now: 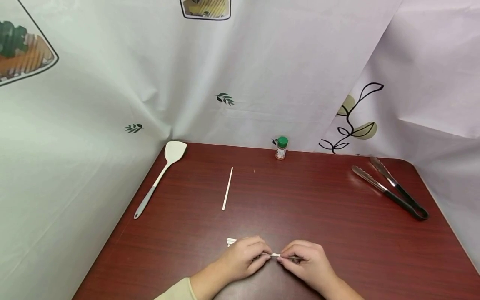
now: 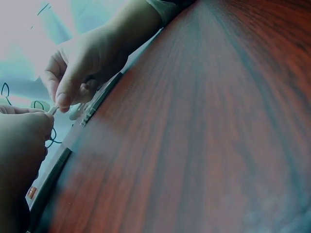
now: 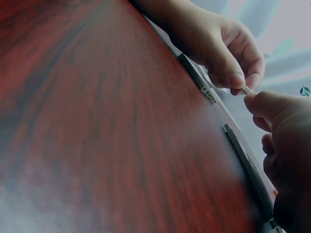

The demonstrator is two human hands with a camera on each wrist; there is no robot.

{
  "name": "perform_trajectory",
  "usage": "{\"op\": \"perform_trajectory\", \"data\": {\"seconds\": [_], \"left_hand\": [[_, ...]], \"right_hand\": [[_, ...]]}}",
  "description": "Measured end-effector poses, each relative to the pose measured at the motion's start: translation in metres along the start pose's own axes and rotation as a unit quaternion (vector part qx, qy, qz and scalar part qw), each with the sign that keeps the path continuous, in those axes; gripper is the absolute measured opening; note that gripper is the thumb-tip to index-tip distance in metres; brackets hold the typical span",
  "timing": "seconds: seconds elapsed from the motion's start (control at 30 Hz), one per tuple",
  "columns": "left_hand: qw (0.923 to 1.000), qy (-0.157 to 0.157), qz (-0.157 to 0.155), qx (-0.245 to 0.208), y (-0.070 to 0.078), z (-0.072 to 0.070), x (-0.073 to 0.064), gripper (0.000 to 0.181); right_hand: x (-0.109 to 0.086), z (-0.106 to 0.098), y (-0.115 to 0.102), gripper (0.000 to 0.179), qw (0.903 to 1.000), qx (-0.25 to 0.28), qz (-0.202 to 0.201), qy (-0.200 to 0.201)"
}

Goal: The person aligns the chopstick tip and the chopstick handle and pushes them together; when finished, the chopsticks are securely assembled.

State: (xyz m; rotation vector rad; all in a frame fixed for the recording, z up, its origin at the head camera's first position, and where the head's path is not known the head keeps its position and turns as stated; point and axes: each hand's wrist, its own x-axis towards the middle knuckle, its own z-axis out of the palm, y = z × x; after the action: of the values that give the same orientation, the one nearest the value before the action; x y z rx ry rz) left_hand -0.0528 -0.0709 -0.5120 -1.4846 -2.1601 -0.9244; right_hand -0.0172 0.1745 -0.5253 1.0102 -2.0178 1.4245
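Observation:
In the head view my left hand [image 1: 245, 258] and right hand [image 1: 309, 264] face each other low over the table. Between their fingertips is a thin pale chopstick [image 1: 275, 254], pinched by thumb and fingers of both hands. Only a short stretch of it shows in the gap; the fingers hide the rest. The right wrist view also shows this chopstick [image 3: 247, 90] spanning from one hand to the other. Beside the left hand, several pale chopstick ends [image 1: 231, 241] poke out, their other parts hidden behind it. Farther off, a single chopstick [image 1: 227, 188] lies alone on the table.
On the dark red wooden table [image 1: 318, 200], a white spatula [image 1: 153, 187] with a grey handle lies at left. A green-capped spice jar [image 1: 281, 149] stands at the back edge. Metal tongs [image 1: 393, 187] with black handles lie spread at right. Printed white cloth [image 1: 262, 75] hangs behind.

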Motion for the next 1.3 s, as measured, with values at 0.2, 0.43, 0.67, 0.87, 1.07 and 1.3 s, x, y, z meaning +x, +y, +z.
{"op": "perform_trajectory", "data": {"seconds": [0.2, 0.43, 0.67, 0.87, 1.07, 1.3], "left_hand": [[0.9999, -0.008, 0.003, -0.007, -0.0006, -0.0002, -0.0003, 0.009], [0.9999, -0.011, 0.006, -0.01, -0.0016, 0.0013, -0.0015, 0.007], [0.9999, 0.001, 0.015, 0.0, -0.0011, 0.0019, -0.0019, 0.012], [0.9998, -0.003, 0.019, 0.01, -0.001, 0.0012, -0.0017, 0.013], [0.9997, -0.005, 0.024, 0.009, -0.001, 0.0009, -0.0016, 0.013], [0.9998, -0.005, 0.018, 0.006, 0.0009, 0.0013, -0.0011, 0.014]], "right_hand": [[0.0006, -0.0003, 0.0001, 0.033, 0.9997, 0.021, -0.009, -0.014], [-0.0012, 0.0013, 0.0022, 0.021, 0.9996, 0.017, -0.012, -0.017], [-0.0013, 0.0024, 0.0025, 0.014, 0.9996, 0.015, -0.017, -0.019], [-0.0012, 0.003, 0.0021, 0.022, 0.9993, 0.023, -0.017, -0.026], [-0.001, 0.0037, 0.0012, 0.022, 0.999, 0.029, -0.015, -0.03], [-0.0002, 0.0038, 0.0001, 0.029, 0.999, 0.032, -0.012, -0.029]]}}
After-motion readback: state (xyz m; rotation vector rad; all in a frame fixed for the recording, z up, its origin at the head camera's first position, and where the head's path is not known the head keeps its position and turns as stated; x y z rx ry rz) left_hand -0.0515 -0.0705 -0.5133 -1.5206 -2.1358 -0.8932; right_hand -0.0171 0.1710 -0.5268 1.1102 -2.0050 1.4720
